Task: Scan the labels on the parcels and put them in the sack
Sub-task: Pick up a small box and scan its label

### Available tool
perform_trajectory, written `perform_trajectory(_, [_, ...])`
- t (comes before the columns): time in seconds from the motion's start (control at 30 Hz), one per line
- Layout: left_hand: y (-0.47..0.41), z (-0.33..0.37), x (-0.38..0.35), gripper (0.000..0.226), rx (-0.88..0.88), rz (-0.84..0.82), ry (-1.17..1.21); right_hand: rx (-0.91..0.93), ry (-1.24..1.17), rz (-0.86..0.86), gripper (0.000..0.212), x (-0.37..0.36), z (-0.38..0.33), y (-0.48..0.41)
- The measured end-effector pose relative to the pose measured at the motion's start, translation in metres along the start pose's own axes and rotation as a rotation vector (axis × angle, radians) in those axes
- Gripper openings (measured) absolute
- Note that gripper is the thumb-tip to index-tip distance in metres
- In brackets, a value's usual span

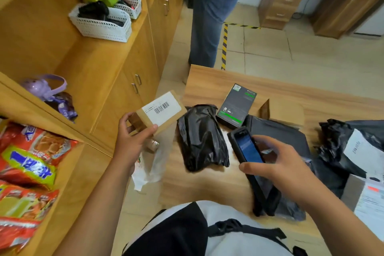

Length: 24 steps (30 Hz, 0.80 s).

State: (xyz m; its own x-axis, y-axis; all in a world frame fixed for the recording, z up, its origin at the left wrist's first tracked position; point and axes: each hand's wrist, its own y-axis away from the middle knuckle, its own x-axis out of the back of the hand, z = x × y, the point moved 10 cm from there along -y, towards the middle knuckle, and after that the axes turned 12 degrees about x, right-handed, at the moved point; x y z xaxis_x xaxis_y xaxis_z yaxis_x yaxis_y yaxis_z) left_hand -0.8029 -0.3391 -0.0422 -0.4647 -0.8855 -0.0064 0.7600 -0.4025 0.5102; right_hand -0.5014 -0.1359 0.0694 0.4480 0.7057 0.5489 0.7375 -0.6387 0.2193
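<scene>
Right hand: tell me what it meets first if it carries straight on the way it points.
Likely the black bagged parcel on the table: the right hand, gripping the scanner, points forward-left across it. Height is unclear, so it might pass above.

Bag parcel point(202, 138) lies on table point(209, 85), left of scanner point(252, 164).

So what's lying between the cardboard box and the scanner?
A black bagged parcel on the wooden table, seen in the head view.
</scene>
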Motion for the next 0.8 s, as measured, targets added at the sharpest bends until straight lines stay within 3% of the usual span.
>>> perform_trajectory(0.27, [-0.076, -0.025, 0.041, 0.082, 0.075, 0.011, -0.12, -0.086, -0.088, 0.093, 0.095, -0.03, 0.001, 0.009])
perform_trajectory(0.4, [-0.104, -0.035, 0.031, 0.095, 0.154, -0.026, -0.174, -0.152, -0.162, 0.172, 0.064, -0.032, 0.012, 0.024])
perform_trajectory(0.47, [-0.114, -0.039, 0.022, 0.094, 0.202, -0.035, -0.185, -0.186, -0.174, 0.214, 0.059, -0.032, 0.019, 0.033])
perform_trajectory(0.57, [-0.127, -0.05, 0.013, 0.09, 0.275, -0.013, -0.193, -0.237, -0.181, 0.281, 0.065, -0.032, 0.027, 0.047])
perform_trajectory(0.7, [-0.121, -0.071, 0.001, 0.104, 0.405, 0.002, -0.367, -0.274, -0.175, 0.345, 0.068, -0.032, 0.032, 0.062])
perform_trajectory(0.8, [-0.107, -0.079, -0.011, 0.099, 0.367, -0.032, -0.455, -0.312, -0.194, 0.365, 0.079, -0.036, 0.038, 0.07])
